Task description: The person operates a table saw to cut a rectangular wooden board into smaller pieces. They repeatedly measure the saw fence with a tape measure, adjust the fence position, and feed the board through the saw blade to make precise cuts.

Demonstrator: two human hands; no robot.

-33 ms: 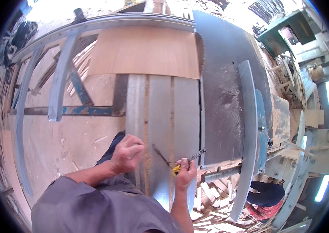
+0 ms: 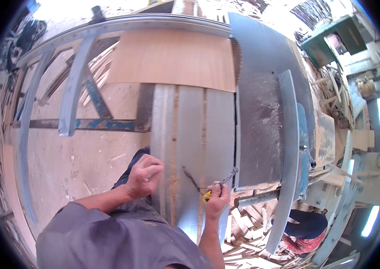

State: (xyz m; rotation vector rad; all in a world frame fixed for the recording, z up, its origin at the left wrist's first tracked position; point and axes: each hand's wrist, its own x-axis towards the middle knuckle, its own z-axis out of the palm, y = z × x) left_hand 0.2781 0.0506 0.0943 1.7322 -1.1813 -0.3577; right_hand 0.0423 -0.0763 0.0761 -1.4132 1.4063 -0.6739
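My right hand [image 2: 217,200] is closed round a yellow tape measure [image 2: 207,196] above the metal sliding table [image 2: 190,134] of a panel saw. A short dark strip sticks out past the fingers on the right, and a dark cord-like piece [image 2: 191,178] hangs off to the left. My left hand [image 2: 144,176] is a fist over the table's left edge; what it holds, if anything, is hidden. Farther off, a light wood panel [image 2: 174,58] lies across the table along a metal fence [image 2: 122,24]. At the panel's right edge shows a toothed saw blade [image 2: 237,62].
Right of the blade is a dark fixed tabletop [image 2: 259,125] with a long upright metal rail [image 2: 287,148]. Wood offcuts [image 2: 248,228] are heaped below it. A blue-painted support frame [image 2: 95,96] stands at the left. Dark and red cloth [image 2: 306,228] shows at the lower right.
The saw and panel sit slightly farther right in the picture. Both hands keep nearly the same pose, the left fist a little lower left, the right hand slightly right.
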